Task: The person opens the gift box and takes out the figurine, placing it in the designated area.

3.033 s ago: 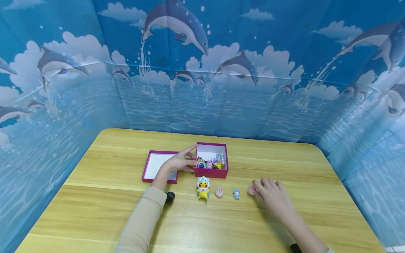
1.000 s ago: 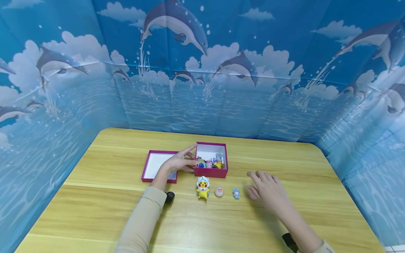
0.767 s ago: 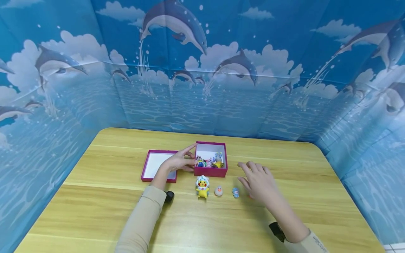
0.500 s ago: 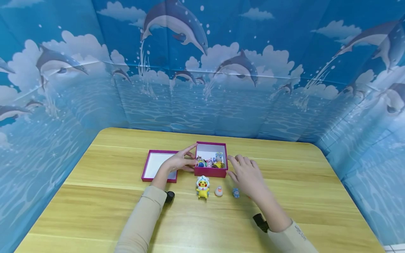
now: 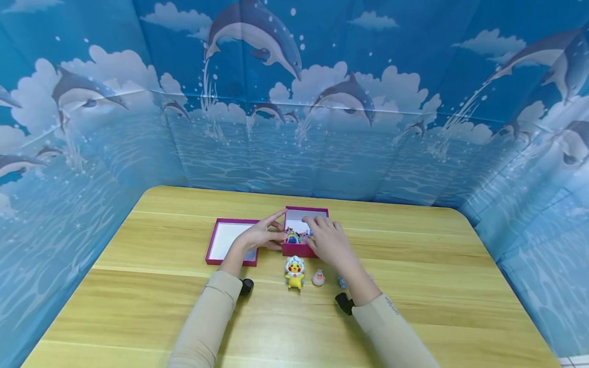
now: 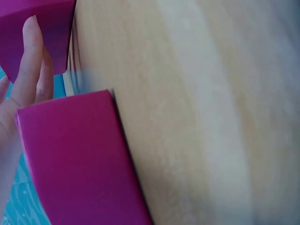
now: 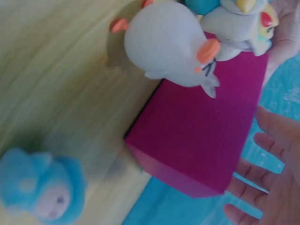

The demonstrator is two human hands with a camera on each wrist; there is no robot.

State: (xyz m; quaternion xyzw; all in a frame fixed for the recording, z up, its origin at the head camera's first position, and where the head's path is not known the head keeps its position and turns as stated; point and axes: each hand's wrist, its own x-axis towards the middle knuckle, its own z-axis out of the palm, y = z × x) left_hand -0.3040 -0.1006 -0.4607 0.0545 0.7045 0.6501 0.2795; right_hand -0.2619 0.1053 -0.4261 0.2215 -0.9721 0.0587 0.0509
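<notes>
My left hand (image 5: 259, 236) rests against the left wall of an uncovered magenta box (image 5: 296, 250); in the left wrist view its fingers (image 6: 32, 56) lie straight along that wall. Over the box's right half hovers my right hand (image 5: 332, 244), its fingers loosely spread and holding nothing in the right wrist view. Inside lie several small toy figures (image 5: 292, 237), partly hidden by the right hand. In front of the box stand a yellow Pikachu figure (image 5: 294, 275), a round white duck toy (image 5: 318, 278) and a small blue figure (image 5: 342, 281), partly covered by my right wrist.
Left of the box lies its magenta lid (image 5: 225, 241), white inside up, under my left wrist. The wooden table (image 5: 437, 286) reaches back to a blue dolphin-printed curtain (image 5: 294, 153).
My right hand has let go of a small pink toy at the right end of the row and moved left and back over the box. The left hand stays put.
</notes>
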